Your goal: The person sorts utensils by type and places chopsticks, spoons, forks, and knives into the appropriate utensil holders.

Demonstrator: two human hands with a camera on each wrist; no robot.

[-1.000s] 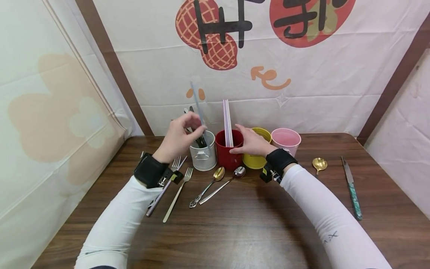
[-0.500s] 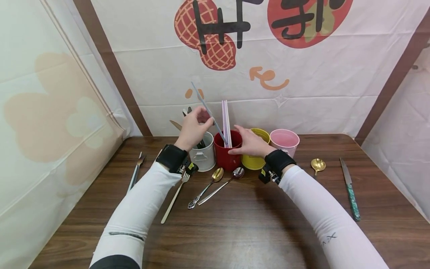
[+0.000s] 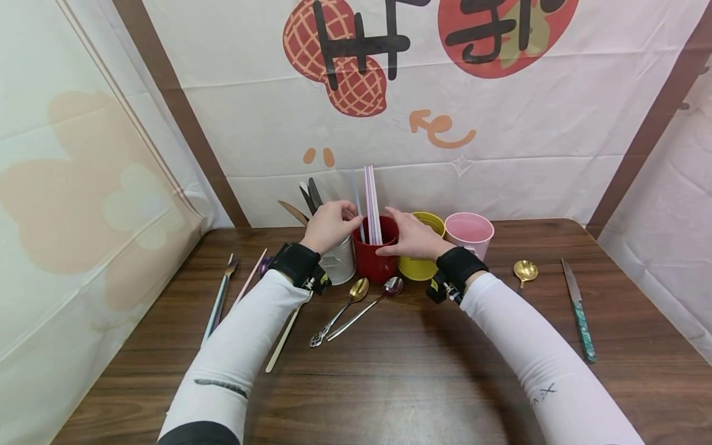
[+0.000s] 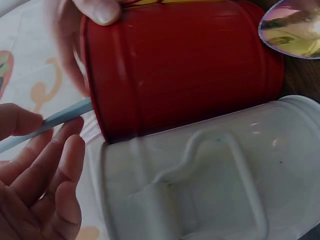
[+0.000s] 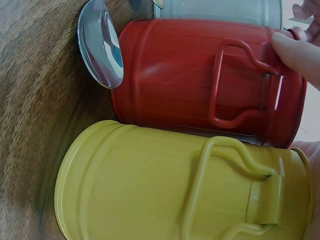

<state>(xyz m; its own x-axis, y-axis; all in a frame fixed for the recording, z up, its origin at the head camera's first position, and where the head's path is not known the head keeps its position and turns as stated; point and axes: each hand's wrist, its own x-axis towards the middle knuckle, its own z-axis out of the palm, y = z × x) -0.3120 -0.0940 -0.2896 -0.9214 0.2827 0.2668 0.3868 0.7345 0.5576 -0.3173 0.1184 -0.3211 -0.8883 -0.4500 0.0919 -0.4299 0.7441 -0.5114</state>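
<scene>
My left hand (image 3: 329, 227) pinches a thin blue chopstick (image 4: 70, 114) between thumb and fingertips. Its lower end is inside the red bucket (image 3: 375, 264), so that part is hidden. Several pale lilac and white chopsticks (image 3: 373, 204) stand upright in the same bucket. My right hand (image 3: 414, 238) grips the red bucket at its rim, the thumb (image 5: 295, 52) on the near side and the fingers toward the back. The white bucket (image 4: 220, 185) stands close on the left, partly behind my left hand, with several knives (image 3: 311, 194) sticking out of it.
Right of the red bucket stand a yellow bucket (image 3: 418, 268) and a pink bucket (image 3: 470, 230). Two spoons (image 3: 358, 289) lie in front, a fork (image 3: 286, 337) left of them. A gold ladle-shaped spoon (image 3: 525, 271) and a green-handled knife (image 3: 578, 312) lie right.
My left hand has moved right from above the white bucket to the red one, then lowered the blue chopstick into it. My right hand has stayed at the red bucket.
</scene>
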